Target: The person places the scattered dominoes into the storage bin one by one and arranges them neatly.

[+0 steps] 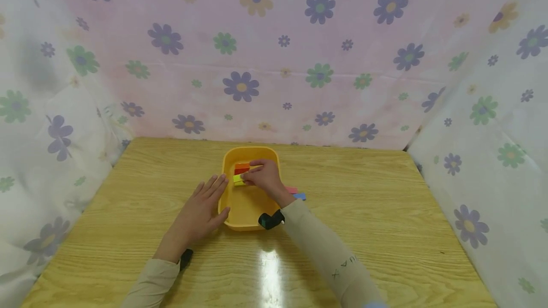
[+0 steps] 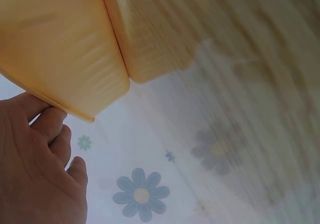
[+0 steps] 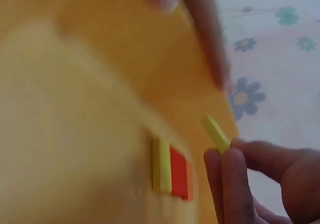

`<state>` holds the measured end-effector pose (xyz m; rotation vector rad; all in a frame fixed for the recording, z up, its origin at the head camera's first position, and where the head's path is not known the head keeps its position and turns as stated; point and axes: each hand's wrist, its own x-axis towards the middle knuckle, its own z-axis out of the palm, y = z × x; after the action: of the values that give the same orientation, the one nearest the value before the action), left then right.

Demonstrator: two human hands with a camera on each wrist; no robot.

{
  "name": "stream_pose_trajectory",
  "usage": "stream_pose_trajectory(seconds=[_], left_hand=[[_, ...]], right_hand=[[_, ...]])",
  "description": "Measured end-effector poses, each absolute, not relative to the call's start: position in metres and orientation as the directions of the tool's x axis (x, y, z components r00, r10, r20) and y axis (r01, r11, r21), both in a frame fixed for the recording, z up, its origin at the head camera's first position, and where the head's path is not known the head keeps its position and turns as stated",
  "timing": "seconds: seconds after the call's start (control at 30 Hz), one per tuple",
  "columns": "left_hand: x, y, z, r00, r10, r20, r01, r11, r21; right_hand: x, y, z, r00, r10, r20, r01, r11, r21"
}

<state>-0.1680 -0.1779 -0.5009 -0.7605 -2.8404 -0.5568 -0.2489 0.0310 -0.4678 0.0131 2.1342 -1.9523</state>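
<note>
A yellow plastic tray point(image 1: 248, 213) sits on the table. My right hand point(image 1: 269, 177) reaches over its right side and pinches a small yellow block point(image 3: 216, 134) between thumb and fingertips. Close to that block, another yellow block point(image 3: 162, 166), a red block point(image 3: 178, 173) and an orange block point(image 3: 189, 179) lie side by side in the tray. On the tray's left side, my left hand point(image 1: 201, 213) has its fingers extended, with fingertips touching the rim. In the left wrist view those fingers point(image 2: 50, 121) rest against the outer edge.
Just right of the tray, partly behind the right wrist, lie a pink piece point(image 1: 292, 189) and a blue piece point(image 1: 300, 196). Flower-patterned cloth point(image 1: 278, 94) surrounds the wooden table point(image 1: 364, 203) at the back and both sides.
</note>
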Motion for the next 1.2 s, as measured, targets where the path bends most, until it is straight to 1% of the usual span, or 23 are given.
stream_pose_trajectory(seconds=[0.3,0.47,0.53,0.63,0.73,1.03,1.2], left_hand=[[-0.168,-0.177,-0.500,-0.860,0.453,0.233,0.507,0.808,0.301],[-0.168,-0.178,-0.501,-0.861,0.451,0.235,0.505,0.809,0.299],[-0.168,-0.178,-0.501,-0.861,0.451,0.233,0.505,0.810,0.298],[-0.168,-0.178,-0.501,-0.859,0.454,0.235,0.508,0.810,0.294],[-0.168,-0.177,-0.500,-0.861,0.452,0.233,0.505,0.812,0.292],[-0.168,-0.177,-0.500,-0.858,0.452,0.244,0.510,0.810,0.292],[-0.168,-0.178,-0.500,-0.856,0.452,0.250,0.512,0.808,0.292]], right_hand=[[-0.257,0.030,-0.470,-0.955,-0.117,-0.273,0.221,0.334,-0.916],[-0.259,0.028,-0.472,-0.951,-0.089,-0.297,0.217,0.495,-0.841],[-0.261,0.028,-0.473,-0.947,-0.080,-0.311,0.221,0.541,-0.812],[-0.263,0.029,-0.475,-0.939,-0.081,-0.333,0.232,0.566,-0.791],[-0.264,0.029,-0.477,-0.935,-0.085,-0.345,0.240,0.564,-0.790],[-0.273,0.026,-0.488,-0.944,-0.101,-0.313,0.172,0.659,-0.732],[-0.273,0.025,-0.488,-0.946,-0.105,-0.308,0.160,0.672,-0.723]])
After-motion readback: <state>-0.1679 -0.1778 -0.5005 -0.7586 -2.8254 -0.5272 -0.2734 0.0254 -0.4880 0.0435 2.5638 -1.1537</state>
